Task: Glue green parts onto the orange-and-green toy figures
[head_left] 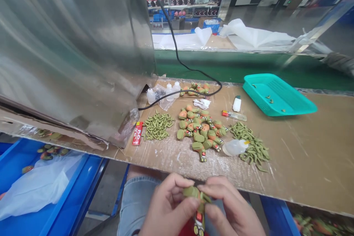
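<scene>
Near my lap, below the front edge of the table, my left hand [171, 206] grips a small green toy figure [199, 217] with orange and red patches and two round eye-like marks at its lower end. My right hand [231, 204] pinches a small green curved piece [206, 198] against the figure's side; the fingers partly cover where the two meet. On the table ahead lies a heap of similar toy figures [197, 127]. Piles of small green pieces flank it, a left pile [158, 126] and a right pile [253, 145]. A squeeze bottle [233, 147] lies against the right pile.
A turquoise tray [293, 105] holds a few green pieces. A metal housing [74, 51] fills the left side. A black cable [177, 49] loops over white bottles [169, 91]. Blue bins stand below, a left bin [69, 199] and a right bin [276, 215].
</scene>
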The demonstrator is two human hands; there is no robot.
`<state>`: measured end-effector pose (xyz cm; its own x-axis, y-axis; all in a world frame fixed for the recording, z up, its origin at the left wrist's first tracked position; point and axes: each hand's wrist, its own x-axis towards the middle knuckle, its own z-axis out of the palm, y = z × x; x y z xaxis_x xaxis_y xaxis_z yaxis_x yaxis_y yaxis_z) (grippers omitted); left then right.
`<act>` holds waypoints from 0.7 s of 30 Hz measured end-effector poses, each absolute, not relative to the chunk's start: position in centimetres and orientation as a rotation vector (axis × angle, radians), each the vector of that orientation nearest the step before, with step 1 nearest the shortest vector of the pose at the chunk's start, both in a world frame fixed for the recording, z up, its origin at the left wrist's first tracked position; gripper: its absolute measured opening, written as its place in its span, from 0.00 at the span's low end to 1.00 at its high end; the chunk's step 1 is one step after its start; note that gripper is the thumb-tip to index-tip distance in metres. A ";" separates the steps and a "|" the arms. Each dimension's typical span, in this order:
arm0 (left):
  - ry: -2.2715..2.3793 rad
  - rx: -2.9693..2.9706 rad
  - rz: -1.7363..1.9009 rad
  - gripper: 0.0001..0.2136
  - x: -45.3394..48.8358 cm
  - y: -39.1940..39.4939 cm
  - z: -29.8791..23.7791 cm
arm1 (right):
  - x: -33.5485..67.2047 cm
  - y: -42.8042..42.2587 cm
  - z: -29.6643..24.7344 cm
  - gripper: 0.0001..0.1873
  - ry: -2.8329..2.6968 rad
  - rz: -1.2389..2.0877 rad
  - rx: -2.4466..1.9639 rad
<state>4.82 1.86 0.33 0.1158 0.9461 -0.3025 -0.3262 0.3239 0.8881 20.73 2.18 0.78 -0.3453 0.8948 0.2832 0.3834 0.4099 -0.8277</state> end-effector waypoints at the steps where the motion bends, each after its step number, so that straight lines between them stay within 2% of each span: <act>1: 1.055 0.783 1.034 0.12 5.1 2.2 -0.1 | 21.0 2.0 0.2 0.15 -1.949 0.820 -1.087; 3: 1.078 0.862 0.956 0.11 5.9 2.7 -0.7 | 21.6 1.5 -0.9 0.26 -2.055 0.694 -1.075; 4: 1.092 0.925 0.914 0.11 6.3 2.9 -0.8 | 22.0 1.4 -1.3 0.26 -2.096 0.628 -1.094; 8: 1.183 1.257 0.806 0.13 7.4 4.2 -0.6 | 26.0 1.9 -2.2 0.13 -1.905 0.375 -1.496; 12: 1.382 1.583 0.781 0.14 7.5 6.8 -0.1 | 33.7 4.3 -2.3 0.23 -1.606 -0.012 -2.095; 13: 1.429 1.651 0.767 0.15 7.6 7.4 -0.2 | 35.4 4.9 -2.2 0.23 -1.583 -0.058 -2.154; 18: 1.575 1.834 0.687 0.13 8.5 8.5 -0.8 | 35.8 6.7 -1.5 0.27 -1.528 -0.218 -2.114; 21: 1.598 1.802 0.701 0.12 8.6 8.4 -1.2 | 31.4 7.6 -2.3 0.25 -1.615 -0.023 -1.949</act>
<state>8.63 8.44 -1.18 0.1262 0.9919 -0.0144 0.6612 -0.0732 0.7466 31.43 7.60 -2.34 0.2592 0.8885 0.3786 0.8990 -0.0787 -0.4308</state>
